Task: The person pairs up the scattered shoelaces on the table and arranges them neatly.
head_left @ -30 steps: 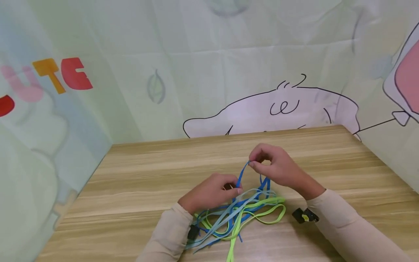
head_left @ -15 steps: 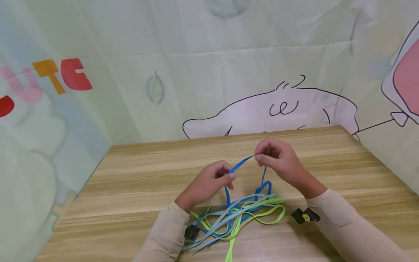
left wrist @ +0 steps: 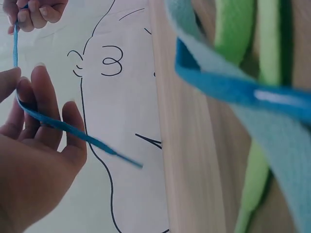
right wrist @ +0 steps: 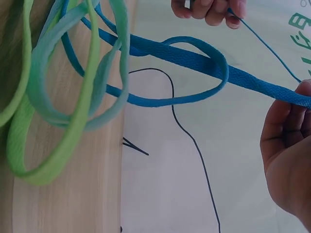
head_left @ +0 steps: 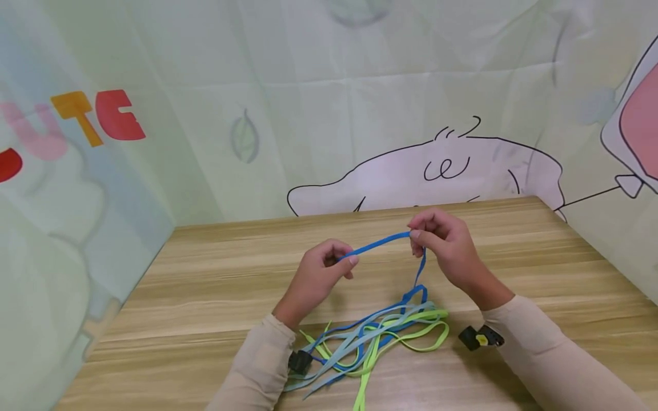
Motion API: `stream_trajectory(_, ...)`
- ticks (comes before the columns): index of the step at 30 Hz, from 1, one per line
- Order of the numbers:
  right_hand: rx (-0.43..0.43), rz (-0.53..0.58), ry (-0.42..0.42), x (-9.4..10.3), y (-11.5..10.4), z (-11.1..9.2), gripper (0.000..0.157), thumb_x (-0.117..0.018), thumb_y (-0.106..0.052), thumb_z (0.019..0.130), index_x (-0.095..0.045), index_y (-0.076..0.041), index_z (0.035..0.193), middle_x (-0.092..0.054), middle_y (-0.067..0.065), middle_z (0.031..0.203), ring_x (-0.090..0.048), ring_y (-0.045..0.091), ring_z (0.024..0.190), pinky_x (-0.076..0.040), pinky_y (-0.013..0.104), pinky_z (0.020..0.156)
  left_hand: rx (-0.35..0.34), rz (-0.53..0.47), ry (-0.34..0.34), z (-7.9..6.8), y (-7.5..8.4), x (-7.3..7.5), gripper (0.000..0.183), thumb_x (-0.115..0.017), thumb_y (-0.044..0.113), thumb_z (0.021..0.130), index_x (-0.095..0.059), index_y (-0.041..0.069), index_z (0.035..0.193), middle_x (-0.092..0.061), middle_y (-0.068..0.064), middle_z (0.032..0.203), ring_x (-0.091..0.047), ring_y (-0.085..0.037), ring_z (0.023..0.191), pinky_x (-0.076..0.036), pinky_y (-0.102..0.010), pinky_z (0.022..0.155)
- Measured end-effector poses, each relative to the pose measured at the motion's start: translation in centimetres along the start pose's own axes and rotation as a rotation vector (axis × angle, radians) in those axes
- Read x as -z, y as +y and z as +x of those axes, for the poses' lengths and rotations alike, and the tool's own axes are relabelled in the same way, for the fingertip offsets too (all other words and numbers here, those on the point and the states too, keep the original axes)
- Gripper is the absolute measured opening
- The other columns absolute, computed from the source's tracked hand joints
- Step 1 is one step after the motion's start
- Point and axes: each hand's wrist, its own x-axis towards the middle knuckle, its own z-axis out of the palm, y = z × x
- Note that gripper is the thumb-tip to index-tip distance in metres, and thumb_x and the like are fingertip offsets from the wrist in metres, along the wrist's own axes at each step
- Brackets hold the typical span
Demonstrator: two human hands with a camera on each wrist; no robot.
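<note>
A blue shoelace [head_left: 380,242] is stretched between my two hands above the table. My left hand [head_left: 320,275] pinches it near one end; in the left wrist view the narrow tip [left wrist: 129,160] hangs free past the fingers. Higher and to the right, my right hand [head_left: 448,251] pinches the same lace between thumb and fingers. From there the lace drops to a tangled pile, where light-blue laces [head_left: 354,342], lime-green laces [head_left: 434,342] and more blue lace lie crossed. The right wrist view shows a blue loop [right wrist: 223,73] at the pile's edge.
The pile lies on a wood-grain table [head_left: 216,297], partly in front of my left forearm. Behind the table hangs a printed cloth backdrop [head_left: 288,125] with cartoon drawings. A small black device [head_left: 480,338] sits at my right wrist.
My left hand has risen and moved left along the blue lace, toward its end. My right hand has gone up and slightly right. The span between them has lengthened and pulled straighter.
</note>
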Motion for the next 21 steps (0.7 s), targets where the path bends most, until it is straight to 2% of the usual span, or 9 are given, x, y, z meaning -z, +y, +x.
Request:
stream_trajectory(4, -0.02, 0.015, -0.004, 0.0, -0.2, 0.1, 0.006, -0.053, 0.004, 0.099, -0.058, 0.003, 0.101, -0.057, 0.011, 0.073, -0.056, 0.021, 0.063, -0.053, 0.028, 0.06, -0.005, -0.008, 0.028, 0.0, -0.1, 0.1, 0.018, -0.066, 0.025, 0.099, -0.068, 0.011, 0.11, -0.066, -0.012, 0.095, -0.066, -0.022, 0.082, -0.052, -0.053, 0.08)
stream_trajectory(7, -0.045, 0.051, -0.008, 0.1, -0.3, 0.1, 0.01, -0.052, 0.002, 0.1, -0.06, -0.002, 0.102, -0.057, 0.01, 0.075, -0.056, 0.02, 0.064, -0.053, 0.028, 0.061, 0.007, -0.035, 0.054, 0.0, 0.0, 0.3, 0.018, -0.065, 0.026, 0.1, -0.07, 0.011, 0.11, -0.065, -0.013, 0.095, -0.066, -0.023, 0.083, -0.052, -0.055, 0.081)
stream_trajectory(14, -0.093, 0.178, -0.015, 0.5, -0.5, 0.2, 0.015, -0.049, 0.001, 0.102, -0.062, -0.006, 0.102, -0.058, 0.007, 0.076, -0.056, 0.019, 0.065, -0.053, 0.027, 0.062, 0.037, -0.269, 0.162, 0.2, -0.1, 0.8, 0.02, -0.066, 0.017, 0.099, -0.067, 0.001, 0.112, -0.063, -0.017, 0.093, -0.063, -0.022, 0.074, -0.057, -0.037, 0.08)
stream_trajectory(18, -0.111, 0.205, -0.021, 0.6, -0.7, 0.3, 0.016, -0.049, 0.0, 0.102, -0.063, -0.007, 0.102, -0.058, 0.006, 0.077, -0.056, 0.019, 0.066, -0.053, 0.027, 0.063, 0.063, -0.369, 0.237, 0.5, -0.1, 1.0, 0.022, -0.066, 0.015, 0.098, -0.064, -0.002, 0.112, -0.063, -0.013, 0.092, -0.061, -0.019, 0.07, -0.057, -0.03, 0.075)
stream_trajectory(21, -0.115, 0.192, -0.015, 0.7, -0.9, 0.4, 0.013, -0.05, 0.001, 0.102, -0.062, -0.003, 0.102, -0.059, 0.008, 0.077, -0.057, 0.019, 0.066, -0.054, 0.028, 0.063, 0.099, -0.424, 0.28, 0.6, 0.0, 1.2, 0.023, -0.065, 0.013, 0.099, -0.063, -0.004, 0.114, -0.064, -0.011, 0.092, -0.06, -0.017, 0.069, -0.055, -0.028, 0.074)
